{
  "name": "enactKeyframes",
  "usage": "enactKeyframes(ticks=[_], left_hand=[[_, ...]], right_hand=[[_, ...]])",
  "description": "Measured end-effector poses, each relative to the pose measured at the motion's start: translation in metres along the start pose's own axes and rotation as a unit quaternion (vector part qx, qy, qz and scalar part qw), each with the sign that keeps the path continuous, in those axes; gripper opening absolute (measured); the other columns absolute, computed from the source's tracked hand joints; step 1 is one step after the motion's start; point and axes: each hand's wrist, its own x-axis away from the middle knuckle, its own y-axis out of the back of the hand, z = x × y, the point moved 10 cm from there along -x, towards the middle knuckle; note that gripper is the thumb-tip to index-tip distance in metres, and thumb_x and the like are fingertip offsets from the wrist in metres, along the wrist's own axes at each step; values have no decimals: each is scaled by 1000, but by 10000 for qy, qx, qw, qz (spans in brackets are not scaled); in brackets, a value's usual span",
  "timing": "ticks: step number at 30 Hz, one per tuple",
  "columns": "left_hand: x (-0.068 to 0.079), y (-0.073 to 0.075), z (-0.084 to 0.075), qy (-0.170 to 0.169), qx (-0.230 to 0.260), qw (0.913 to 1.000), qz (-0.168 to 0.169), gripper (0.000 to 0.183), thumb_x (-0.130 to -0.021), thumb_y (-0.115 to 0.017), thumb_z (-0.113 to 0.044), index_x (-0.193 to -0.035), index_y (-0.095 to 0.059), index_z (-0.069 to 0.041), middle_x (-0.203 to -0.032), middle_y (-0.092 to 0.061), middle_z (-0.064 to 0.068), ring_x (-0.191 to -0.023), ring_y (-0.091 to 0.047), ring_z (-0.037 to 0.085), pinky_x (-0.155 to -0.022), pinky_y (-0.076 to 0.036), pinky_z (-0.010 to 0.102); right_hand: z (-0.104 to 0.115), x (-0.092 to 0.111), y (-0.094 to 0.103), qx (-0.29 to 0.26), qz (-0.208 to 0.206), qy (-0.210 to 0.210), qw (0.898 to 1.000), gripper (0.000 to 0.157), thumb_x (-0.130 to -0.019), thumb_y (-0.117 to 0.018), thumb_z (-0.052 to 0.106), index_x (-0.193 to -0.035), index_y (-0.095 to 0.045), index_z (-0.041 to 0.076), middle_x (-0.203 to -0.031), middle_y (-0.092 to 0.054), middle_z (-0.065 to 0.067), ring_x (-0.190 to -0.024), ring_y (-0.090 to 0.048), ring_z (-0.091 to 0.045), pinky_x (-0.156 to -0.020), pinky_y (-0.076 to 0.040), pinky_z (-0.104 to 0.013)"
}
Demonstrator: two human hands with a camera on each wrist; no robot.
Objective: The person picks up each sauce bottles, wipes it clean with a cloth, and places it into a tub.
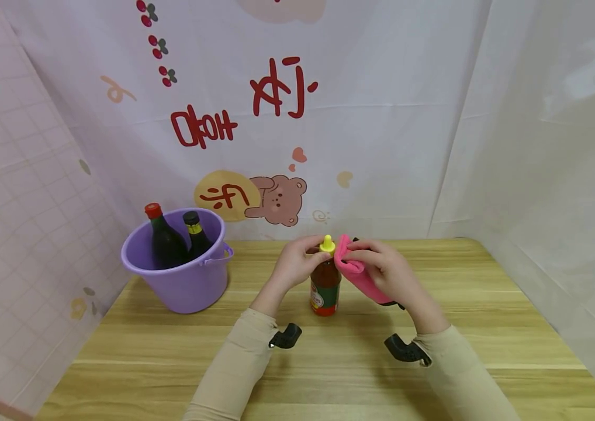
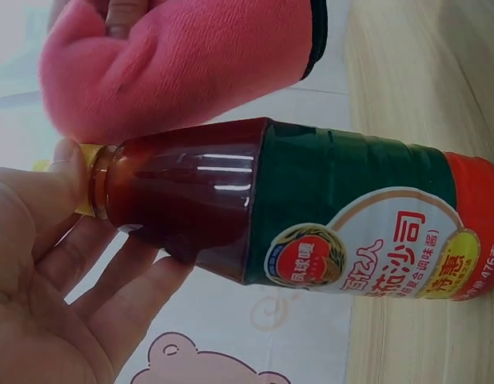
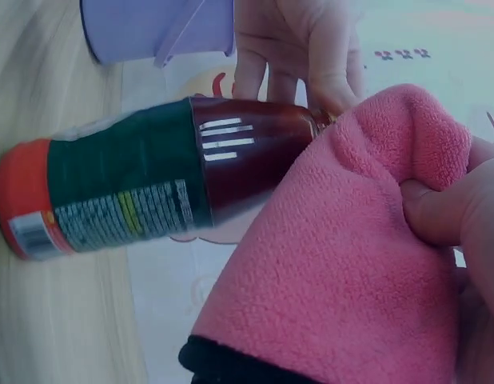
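Observation:
A ketchup bottle (image 1: pixel 325 286) with a green and red label and a yellow nozzle cap (image 1: pixel 327 244) stands upright on the table. My left hand (image 1: pixel 297 263) pinches it at the cap and neck between thumb and fingers, as the left wrist view shows close up. In my right hand (image 1: pixel 384 270) is a folded pink cloth (image 3: pixel 335 256) with a dark edge, its thumb pressed into the fabric. The cloth's upper fold lies right beside the cap and overlaps the neck in the right wrist view. Part of the right fingers is hidden behind the cloth.
To the left on the wooden table (image 1: pixel 276 374) stands a purple bucket (image 1: pixel 192 292). Inside it lean a dark bottle with a red cap (image 1: pixel 166 240) and another with a black cap (image 1: pixel 197 237). A printed white curtain (image 1: pixel 381 117) hangs behind the table.

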Motion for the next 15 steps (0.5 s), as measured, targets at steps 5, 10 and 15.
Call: enactKeyframes(ticks=[5,10,15], left_hand=[[-2,1,0,-24,25,10000,-3,39,-95,-69,-20,-133,-64,-12,-125,-65,6,-111,-64,25,-86,-56,36],[-2,0,1,44,24,10000,18,39,-95,-68,-22,-133,-64,-13,-124,-66,5,-111,-63,25,-84,-56,35],[-3,0,0,28,1,10000,-9,38,-95,-69,-21,-132,-65,-12,-122,-67,5,-110,-64,25,-85,-56,36]], right_hand=[[4,-5,-5,58,-44,-35,10000,41,-78,-69,-20,-107,-75,9,-113,-66,-11,-105,-62,-33,-84,-55,-48],[6,-2,-10,154,-96,-30,9998,43,-76,-69,-21,-104,-75,10,-111,-66,-11,-103,-64,-32,-82,-56,-47],[5,5,-15,250,17,-82,9997,44,-76,-69,-21,-103,-75,12,-110,-66,-10,-101,-64,-31,-80,-56,-45]])
